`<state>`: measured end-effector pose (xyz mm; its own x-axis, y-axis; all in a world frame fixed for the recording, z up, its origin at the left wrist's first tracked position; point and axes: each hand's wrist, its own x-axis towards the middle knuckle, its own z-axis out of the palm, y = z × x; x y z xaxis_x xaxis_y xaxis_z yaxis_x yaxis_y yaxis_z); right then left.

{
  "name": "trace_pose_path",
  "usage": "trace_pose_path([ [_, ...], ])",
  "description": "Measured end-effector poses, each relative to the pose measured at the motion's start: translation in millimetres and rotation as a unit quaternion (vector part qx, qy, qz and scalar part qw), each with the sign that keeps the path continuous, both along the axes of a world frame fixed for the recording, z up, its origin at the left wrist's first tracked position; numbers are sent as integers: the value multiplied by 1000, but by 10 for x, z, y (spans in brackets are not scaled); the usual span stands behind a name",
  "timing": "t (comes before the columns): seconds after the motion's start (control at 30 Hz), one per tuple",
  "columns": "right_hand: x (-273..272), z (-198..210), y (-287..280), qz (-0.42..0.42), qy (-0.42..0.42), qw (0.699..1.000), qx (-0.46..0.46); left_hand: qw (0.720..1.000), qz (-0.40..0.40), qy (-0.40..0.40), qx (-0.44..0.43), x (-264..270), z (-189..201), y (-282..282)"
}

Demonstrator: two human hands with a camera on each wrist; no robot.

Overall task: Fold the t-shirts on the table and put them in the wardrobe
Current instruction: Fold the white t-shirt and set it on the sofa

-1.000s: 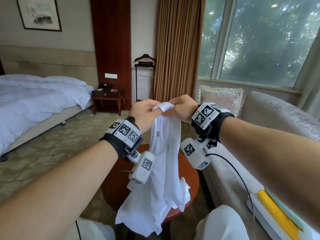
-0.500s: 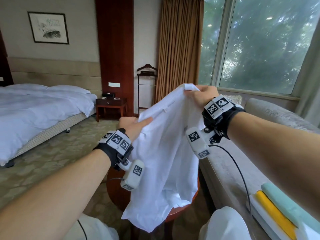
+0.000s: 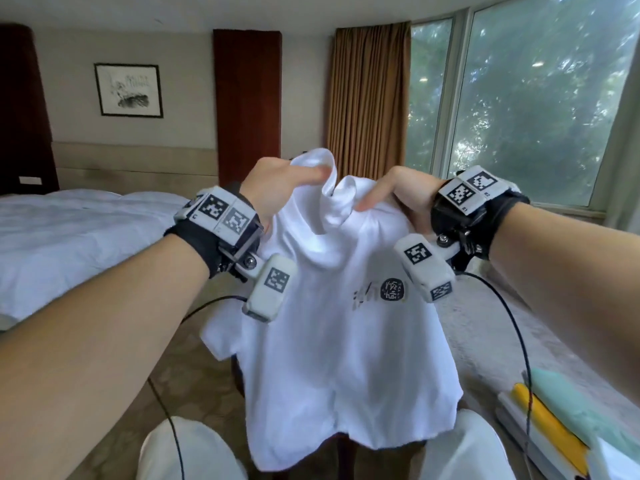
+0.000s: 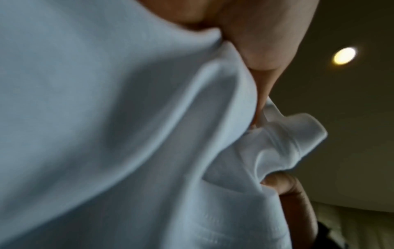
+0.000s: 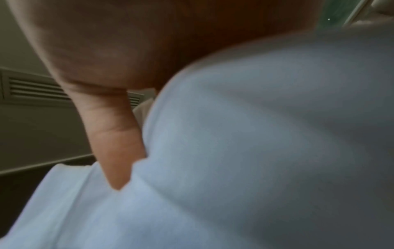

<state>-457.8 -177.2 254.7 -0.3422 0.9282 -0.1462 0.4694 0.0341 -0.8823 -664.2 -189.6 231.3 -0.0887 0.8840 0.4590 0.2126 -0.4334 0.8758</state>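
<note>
A white t-shirt (image 3: 343,358) with a small black print on the chest hangs in the air in front of me, spread out and facing me. My left hand (image 3: 284,188) pinches its top edge on the left of the collar. My right hand (image 3: 394,194) pinches the top edge on the right. The collar sags in a fold between the two hands. In the left wrist view the white cloth (image 4: 127,134) fills most of the picture under my thumb. The right wrist view is filled by the same cloth (image 5: 255,151) below my right thumb (image 5: 115,143). The shirt hides the round table beneath it.
A stack of folded clothes (image 3: 561,420), yellow and pale green on top, lies on the sofa (image 3: 485,327) at lower right. A bed (image 3: 69,237) stands at the left. Brown curtains (image 3: 367,98) and a big window (image 3: 519,105) are ahead. My knees in white trousers (image 3: 194,448) show at the bottom.
The shirt hung bunched from both hands close together; the hands have moved apart along its top edge and raised it, so it now hangs spread with its print facing me.
</note>
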Motion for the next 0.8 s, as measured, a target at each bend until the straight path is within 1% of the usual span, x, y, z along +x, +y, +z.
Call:
trace_pose_path([
  [0.07, 55, 37, -40, 12, 39, 999, 22, 1000, -21, 2, -18, -29, 69, -78],
  [0.13, 112, 44, -87, 43, 66, 997, 12, 998, -47, -13, -42, -51, 79, -102],
  [0.17, 122, 38, -75, 45, 65, 997, 5, 998, -43, -21, -51, -54, 71, -96],
  [0.23, 102, -8, -28, 7, 15, 1000, 22, 999, 9, 3, -48, -55, 26, -36],
  [0.3, 84, -98, 109, -76, -73, 991, 79, 991, 93, 90, -33, -77, -64, 35],
  [0.37, 94, -219, 183, -132, -147, 969, 148, 962, 175, 208, -26, -144, -211, 133],
  [0.43, 168, -358, 231, -176, -193, 950, 170, 915, 256, 310, -35, -231, -370, 220],
  [0.47, 211, -432, 281, -191, -214, 942, 176, 891, 290, 346, -42, -285, -456, 286],
  [0.5, 237, -505, 345, -195, -235, 935, 181, 877, 307, 367, -52, -327, -537, 345],
  [0.57, 270, -664, 529, -197, -267, 924, 189, 864, 307, 390, -80, -389, -686, 511],
  [0.67, 288, -885, 773, -194, -309, 913, 184, 857, 279, 415, -121, -453, -908, 798],
  [0.73, 314, -1031, 920, -201, -320, 907, 185, 857, 261, 421, -145, -477, -1044, 966],
  [0.8, 337, -1179, 1094, -206, -322, 904, 191, 849, 257, 431, -164, -509, -1181, 1134],
])
